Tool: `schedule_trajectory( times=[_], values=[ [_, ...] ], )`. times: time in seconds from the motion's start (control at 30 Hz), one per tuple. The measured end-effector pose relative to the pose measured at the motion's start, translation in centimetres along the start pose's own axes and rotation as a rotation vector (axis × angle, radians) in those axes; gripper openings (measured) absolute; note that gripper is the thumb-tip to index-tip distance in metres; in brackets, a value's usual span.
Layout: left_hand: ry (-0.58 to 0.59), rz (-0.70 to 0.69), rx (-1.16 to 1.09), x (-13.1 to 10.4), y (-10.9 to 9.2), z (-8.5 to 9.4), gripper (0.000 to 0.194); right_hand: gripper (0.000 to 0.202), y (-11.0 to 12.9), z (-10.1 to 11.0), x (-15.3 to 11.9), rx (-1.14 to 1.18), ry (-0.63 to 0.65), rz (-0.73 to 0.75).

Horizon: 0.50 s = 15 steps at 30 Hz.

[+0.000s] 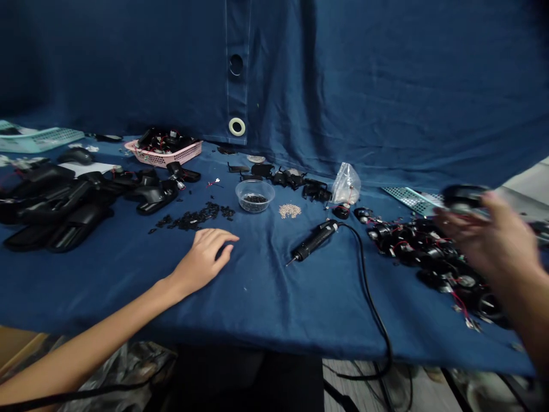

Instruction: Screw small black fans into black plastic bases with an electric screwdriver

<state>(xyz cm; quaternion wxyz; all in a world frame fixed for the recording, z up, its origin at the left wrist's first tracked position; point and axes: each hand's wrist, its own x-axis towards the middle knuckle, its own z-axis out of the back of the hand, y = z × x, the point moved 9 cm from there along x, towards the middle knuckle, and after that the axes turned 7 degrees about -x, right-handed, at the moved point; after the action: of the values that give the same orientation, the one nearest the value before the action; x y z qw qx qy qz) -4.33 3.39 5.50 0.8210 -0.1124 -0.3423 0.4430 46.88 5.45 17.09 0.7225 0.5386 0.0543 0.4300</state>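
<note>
My left hand (206, 257) rests on the blue cloth, its thumb apart from loosely bent fingers and nothing in it. Just beyond it lie small black plastic pieces (195, 217). At the right, my right hand (500, 234) is raised and blurred, holding a round black part (463, 197) with a silvery middle. Below that hand is a heap of similar round black parts (429, 246) with red wires. A black electric screwdriver (315, 240) lies between my hands, its bit pointing toward the lower left.
A clear plastic bowl (254, 196) with dark bits stands beside a pile of small screws (290, 211). Black plastic housings (72, 200) crowd the left. A pink basket (182, 154) and a clear bag (346, 183) sit at the back. The screwdriver's cable (373, 303) crosses the front edge.
</note>
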Motion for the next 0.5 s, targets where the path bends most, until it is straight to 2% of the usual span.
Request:
schedule_trajectory(
  times=[0.03,0.07,0.13,0.17,0.2,0.27,0.33,0.43,0.5],
  values=[
    [-0.008,-0.061,-0.028,0.6,-1.9,-0.2,0.022,0.041,-0.4,-3.2,-2.4,0.212,0.202,-0.183],
    [-0.014,-0.117,-0.064,1.2,-3.7,-0.5,0.022,0.045,0.3,-6.3,-5.4,0.336,0.389,-0.283],
    [-0.029,-0.194,-0.158,2.3,-6.9,-0.7,0.027,0.05,2.2,-11.5,-12.2,0.457,0.732,-0.416],
    [-0.03,-0.209,-0.217,2.9,-8.1,-0.7,0.031,0.05,3.2,-13.8,-15.8,0.487,0.93,-0.466],
    [-0.021,-0.217,-0.279,3.4,-9.0,-0.8,0.038,0.046,4.0,-15.4,-18.9,0.517,1.062,-0.504],
    [0.045,-0.246,-0.387,4.0,-10.3,-1.1,0.058,0.038,5.2,-17.3,-23.0,0.552,1.208,-0.534],
    [0.173,-0.296,-0.456,3.9,-11.2,-1.7,0.075,0.033,6.1,-18.2,-25.5,0.561,1.302,-0.506],
    [0.333,-0.297,-0.487,3.0,-11.0,-2.5,0.075,0.034,6.9,-18.6,-27.7,0.503,1.443,-0.451],
    [0.337,-0.268,-0.485,2.5,-10.2,-2.3,0.068,0.037,7.4,-18.5,-28.4,0.479,1.5,-0.425]
  ],
)
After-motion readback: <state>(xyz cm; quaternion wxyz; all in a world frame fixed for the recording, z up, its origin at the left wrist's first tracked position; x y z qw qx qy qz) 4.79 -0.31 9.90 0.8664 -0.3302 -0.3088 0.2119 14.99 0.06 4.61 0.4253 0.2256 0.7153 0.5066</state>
